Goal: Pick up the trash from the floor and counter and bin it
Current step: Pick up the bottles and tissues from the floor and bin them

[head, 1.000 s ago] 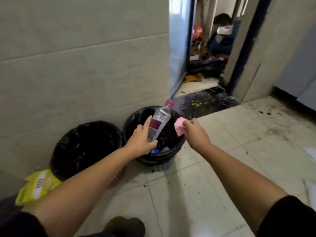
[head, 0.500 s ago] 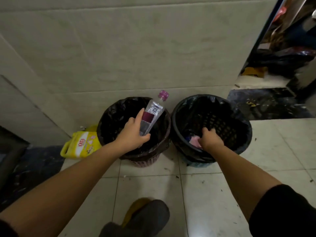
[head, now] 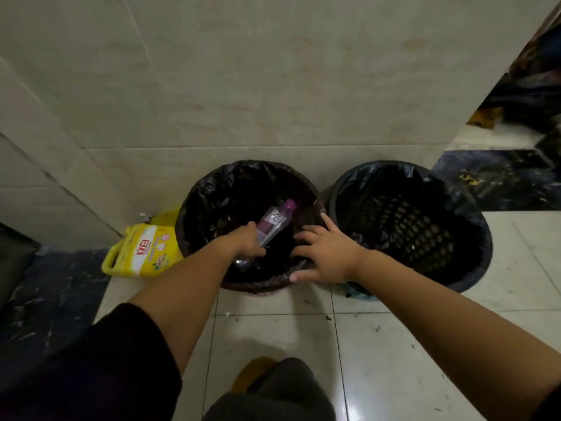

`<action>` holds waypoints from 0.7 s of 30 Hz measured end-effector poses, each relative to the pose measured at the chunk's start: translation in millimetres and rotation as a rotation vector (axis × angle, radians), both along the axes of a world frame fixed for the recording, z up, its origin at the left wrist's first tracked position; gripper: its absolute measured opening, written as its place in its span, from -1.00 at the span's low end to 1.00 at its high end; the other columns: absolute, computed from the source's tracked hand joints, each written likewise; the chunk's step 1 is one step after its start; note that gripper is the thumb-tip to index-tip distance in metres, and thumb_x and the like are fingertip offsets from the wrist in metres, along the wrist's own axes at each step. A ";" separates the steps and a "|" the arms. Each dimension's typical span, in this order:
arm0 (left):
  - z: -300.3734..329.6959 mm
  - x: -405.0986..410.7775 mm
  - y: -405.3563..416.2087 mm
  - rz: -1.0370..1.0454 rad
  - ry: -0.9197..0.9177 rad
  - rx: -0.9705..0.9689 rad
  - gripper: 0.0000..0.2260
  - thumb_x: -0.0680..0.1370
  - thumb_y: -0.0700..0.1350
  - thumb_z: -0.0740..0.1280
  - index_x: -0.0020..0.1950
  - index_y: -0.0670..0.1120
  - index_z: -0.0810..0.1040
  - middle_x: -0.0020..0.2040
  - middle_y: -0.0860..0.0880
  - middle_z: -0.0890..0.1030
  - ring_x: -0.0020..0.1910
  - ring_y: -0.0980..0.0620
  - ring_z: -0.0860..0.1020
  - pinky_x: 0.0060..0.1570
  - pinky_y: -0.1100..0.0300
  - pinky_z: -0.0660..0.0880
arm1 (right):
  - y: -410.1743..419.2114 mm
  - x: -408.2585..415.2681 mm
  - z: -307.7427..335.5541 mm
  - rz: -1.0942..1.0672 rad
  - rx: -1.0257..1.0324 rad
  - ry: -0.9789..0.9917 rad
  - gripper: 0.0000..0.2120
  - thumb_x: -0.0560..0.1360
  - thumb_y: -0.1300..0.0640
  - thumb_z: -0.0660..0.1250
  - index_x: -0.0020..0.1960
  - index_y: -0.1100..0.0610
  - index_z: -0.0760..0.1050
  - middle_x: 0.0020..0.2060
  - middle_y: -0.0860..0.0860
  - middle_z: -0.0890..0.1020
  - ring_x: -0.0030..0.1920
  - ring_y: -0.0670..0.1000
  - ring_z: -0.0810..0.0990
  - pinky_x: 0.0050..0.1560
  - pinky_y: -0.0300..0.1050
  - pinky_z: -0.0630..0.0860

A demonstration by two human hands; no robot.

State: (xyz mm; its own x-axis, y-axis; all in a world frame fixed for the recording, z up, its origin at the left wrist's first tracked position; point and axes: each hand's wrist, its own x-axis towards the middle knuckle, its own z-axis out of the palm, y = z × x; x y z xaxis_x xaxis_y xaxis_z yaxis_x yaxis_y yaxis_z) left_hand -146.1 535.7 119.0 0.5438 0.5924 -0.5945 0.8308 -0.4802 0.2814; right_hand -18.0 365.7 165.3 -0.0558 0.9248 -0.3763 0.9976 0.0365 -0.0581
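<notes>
Head view, looking down at two lined bins against a tiled wall. At far left a yellow detergent jug (head: 142,249) lies on the floor, touching the wall corner and just beside the left bin (head: 194,214) — whether it counts as trash cannot be told from this view. The left hand (head: 247,243) reaches inside the left bin's mouth, its fingers closed around the lower half of a clear plastic bottle (head: 274,223) with a purple cap and dark red label. The bottle is tilted, cap pointing up and away toward the far rim, base low beside the palm; it sits below rim level, so a release here would likely drop it straight into the black liner rather than onto the floor. The right hand (head: 326,256) holds nothing: its fingers are spread flat, resting on the near right rim of the same bin, thumb along the outer edge — probably steadying the light basket or pinning the liner while the bottle goes in. To the right, the right bin (head: 476,238), a perforated basket with a dark liner, stands just beside the first; its contents are too dark to make out. At bottom centre the person's shoe (head: 273,390) stands on the pale floor tiles (head: 409,344). The binning step appears nearly complete, the bottle not yet let go.
</notes>
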 end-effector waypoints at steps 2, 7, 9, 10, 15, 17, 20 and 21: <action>-25.8 1.6 7.5 0.027 0.068 -0.031 -0.32 0.44 -0.08 0.43 0.43 -0.24 0.17 0.35 -0.26 0.44 0.30 -0.23 0.47 0.26 0.02 0.43 | -1.1 3.8 -6.4 0.071 0.034 -0.041 -0.27 0.41 -0.41 -0.07 0.36 -0.02 0.44 0.35 0.05 0.48 0.49 0.15 0.22 0.47 0.32 -0.26; -75.9 9.5 19.3 -0.054 0.293 -0.070 -0.29 0.40 -0.09 0.45 0.47 -0.21 0.21 0.35 -0.22 0.45 0.30 -0.21 0.47 0.29 0.03 0.45 | 4.4 10.7 -22.6 0.176 0.194 -0.046 -0.34 0.41 -0.37 -0.05 0.02 0.02 0.65 -0.11 0.03 0.70 0.15 0.16 0.61 0.39 0.42 -0.02; -86.6 16.7 21.1 -0.137 0.424 -0.113 -0.40 0.43 -0.11 0.42 0.43 -0.20 0.33 0.34 -0.19 0.48 0.29 -0.16 0.49 0.26 0.06 0.47 | 3.7 12.5 -28.1 0.193 0.233 -0.054 -0.38 0.42 -0.36 -0.03 -0.04 0.00 0.66 -0.20 -0.01 0.70 0.04 0.12 0.64 0.37 0.42 0.07; -90.2 20.9 20.7 -0.156 0.478 -0.145 -0.44 0.46 -0.12 0.41 0.42 -0.20 0.36 0.35 -0.18 0.47 0.30 -0.14 0.49 0.28 0.07 0.47 | 3.4 13.5 -31.6 0.203 0.252 -0.056 -0.39 0.42 -0.36 -0.03 -0.05 -0.01 0.66 -0.23 -0.02 0.69 0.01 0.10 0.65 0.37 0.42 0.09; -89.2 27.8 17.1 -0.140 0.473 -0.121 -0.43 0.54 -0.08 0.34 0.48 -0.22 0.24 0.47 -0.16 0.34 0.42 -0.13 0.37 0.40 0.07 0.35 | 5.4 15.9 -35.5 0.223 0.291 -0.055 -0.42 0.42 -0.36 -0.02 -0.12 -0.03 0.66 -0.33 -0.05 0.64 -0.13 0.06 0.65 0.34 0.44 0.26; -82.0 23.3 16.5 -0.083 0.427 -0.117 -0.37 0.54 -0.05 0.35 0.50 -0.23 0.18 0.46 -0.19 0.35 0.42 -0.15 0.38 0.39 0.04 0.36 | 6.2 14.5 -30.7 0.198 0.235 -0.047 -0.40 0.42 -0.36 -0.02 -0.08 0.00 0.65 -0.29 -0.02 0.65 -0.10 0.09 0.65 0.36 0.44 0.17; -46.2 12.5 8.9 -0.051 0.328 -0.082 -0.29 0.49 0.01 0.38 0.51 -0.22 0.14 0.42 -0.25 0.39 0.36 -0.21 0.42 0.36 0.02 0.40 | 7.9 9.8 -9.5 0.114 -0.039 -0.004 -0.36 0.47 -0.34 0.00 0.24 0.07 0.52 0.06 0.09 0.61 0.22 0.15 0.50 0.48 0.31 -0.20; -27.5 9.5 5.1 -0.065 0.276 -0.061 -0.35 0.50 0.02 0.36 0.48 -0.22 0.21 0.39 -0.25 0.42 0.33 -0.21 0.45 0.32 0.04 0.42 | 8.9 8.2 0.7 0.066 -0.111 0.030 -0.39 0.50 -0.32 0.05 0.32 0.07 0.45 0.16 0.10 0.56 0.30 0.15 0.43 0.51 0.25 -0.22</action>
